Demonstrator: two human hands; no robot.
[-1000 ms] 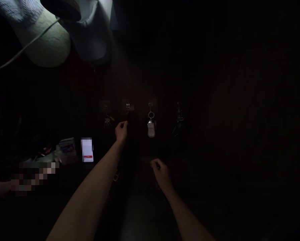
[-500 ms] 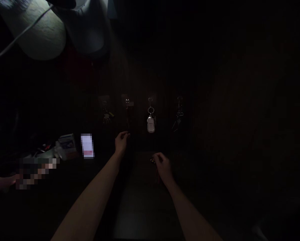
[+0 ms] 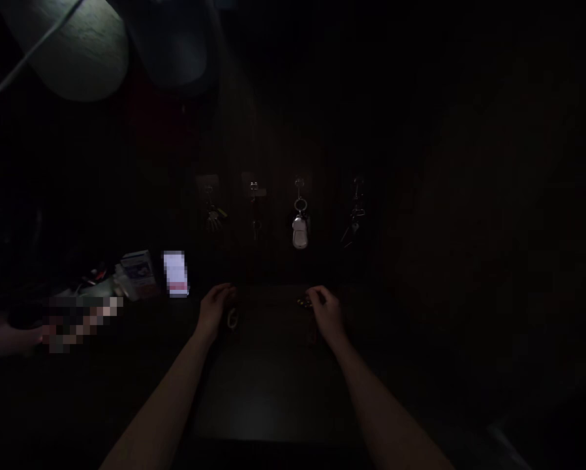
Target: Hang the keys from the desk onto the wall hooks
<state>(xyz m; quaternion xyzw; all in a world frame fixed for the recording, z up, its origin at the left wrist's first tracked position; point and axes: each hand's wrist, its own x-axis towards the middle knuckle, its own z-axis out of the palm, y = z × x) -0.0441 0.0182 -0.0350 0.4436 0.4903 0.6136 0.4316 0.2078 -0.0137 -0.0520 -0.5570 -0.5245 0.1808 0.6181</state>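
In very dim light, my left hand [image 3: 215,310] is low at the left, its thumb and fingers pinched together. A small pale loop [image 3: 232,318] shows just beneath its fingertips; what the fingers grip is too dark to name. My right hand [image 3: 326,312] is also closed in a pinch, on a small dark cord-like thing with yellow specks [image 3: 303,303]. Something dull reddish [image 3: 311,336] shows below that hand. Above both hands, keys hang from hooks: a bunch of keys [image 3: 213,219], a single key [image 3: 256,228], a silvery key fob [image 3: 299,232] and another key set [image 3: 354,227].
A lit phone [image 3: 175,274] stands at the left beside a small box [image 3: 139,274]. Another person's arm [image 3: 9,336] reaches in from the left edge. A pale rounded bag-like object [image 3: 87,59] and a cable [image 3: 33,49] are at the upper left. The dark tabletop [image 3: 254,391] lies between my arms.
My left hand has come down and left from below the second hook, and the pale loop now shows by it. My right hand has shifted slightly right and up. The view has tilted slightly.
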